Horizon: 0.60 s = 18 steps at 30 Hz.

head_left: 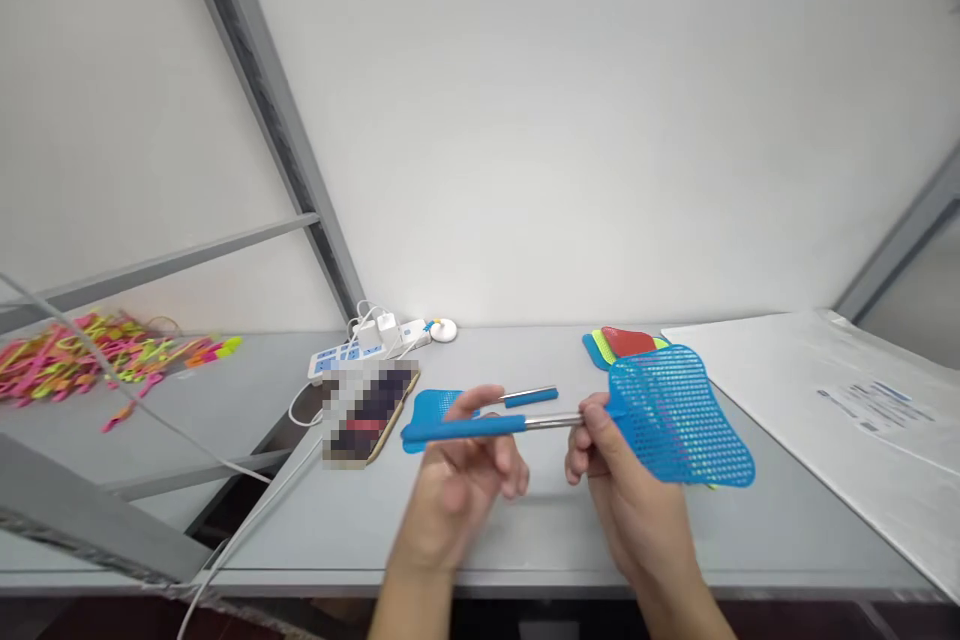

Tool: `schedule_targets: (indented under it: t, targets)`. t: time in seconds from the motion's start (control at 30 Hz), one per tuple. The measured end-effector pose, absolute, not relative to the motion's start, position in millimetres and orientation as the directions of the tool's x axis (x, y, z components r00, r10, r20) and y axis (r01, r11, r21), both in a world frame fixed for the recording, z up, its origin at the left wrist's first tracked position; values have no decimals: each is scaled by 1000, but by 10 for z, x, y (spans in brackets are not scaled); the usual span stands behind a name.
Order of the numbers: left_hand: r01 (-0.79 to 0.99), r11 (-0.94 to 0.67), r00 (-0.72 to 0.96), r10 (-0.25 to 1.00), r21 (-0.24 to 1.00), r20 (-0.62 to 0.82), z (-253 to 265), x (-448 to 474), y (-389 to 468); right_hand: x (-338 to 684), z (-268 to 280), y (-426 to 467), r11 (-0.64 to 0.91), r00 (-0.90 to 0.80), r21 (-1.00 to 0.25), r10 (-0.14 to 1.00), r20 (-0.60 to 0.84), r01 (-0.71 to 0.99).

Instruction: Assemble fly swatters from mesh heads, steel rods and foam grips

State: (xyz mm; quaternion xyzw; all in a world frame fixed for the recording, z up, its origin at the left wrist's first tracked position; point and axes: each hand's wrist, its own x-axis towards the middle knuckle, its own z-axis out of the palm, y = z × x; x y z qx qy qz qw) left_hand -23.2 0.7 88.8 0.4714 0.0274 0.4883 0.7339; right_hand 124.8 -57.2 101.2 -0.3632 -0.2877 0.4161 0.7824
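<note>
My right hand (630, 490) pinches the thin metal rod of a blue fly swatter (679, 415), just beside its perforated head. The swatter is held level above the table, with its blue handle (465, 428) pointing left. That handle lies across my left hand (465, 480), which is loosely curled around it, one finger above and the others below; it is slightly blurred. Behind this hand, a second blue fly swatter (531, 397) rests on the table, partly hidden. A stack of blue, yellow-green and red fly swatter heads (628, 342) lies behind the held head.
A phone (375, 415), partly pixelated, lies at left on the grey table (540, 530). Beyond it are a power strip (352, 355) with white chargers and a round white object (443, 330). Pink and yellow pieces (90, 355) are heaped far left. A white package (840, 410) covers the right side.
</note>
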Motion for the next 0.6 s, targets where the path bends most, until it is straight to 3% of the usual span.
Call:
schedule_targets:
  t: [0.07, 0.2, 0.3, 0.4, 0.47, 0.6]
  targets:
    - [-651, 1, 359, 882, 759, 307, 699, 40, -364, 1131, 861, -751, 331, 455, -848, 882, 122, -414]
    - [-589, 54, 257, 958, 806, 124, 462, 272, -890, 1035, 606, -1072, 241, 355, -900, 929, 106, -363]
    - [-599, 44, 223, 968, 800, 113, 432, 122, -1000, 1153, 569, -1248, 270, 404, -884, 909, 103, -382]
    - [-625, -66, 13, 995, 778, 95, 519, -125, -974, 1422, 624, -1386, 322, 566, -836, 824, 17, -444]
    - [-607, -153, -83, 988, 780, 129, 603, -232, -967, 1618, 673, -1480, 332, 578, -823, 816, 7, -460]
    - [-666, -103, -22, 993, 738, 119, 704, -173, -1099, 1846, 732, -1671, 390, 649, -801, 760, 2, -454]
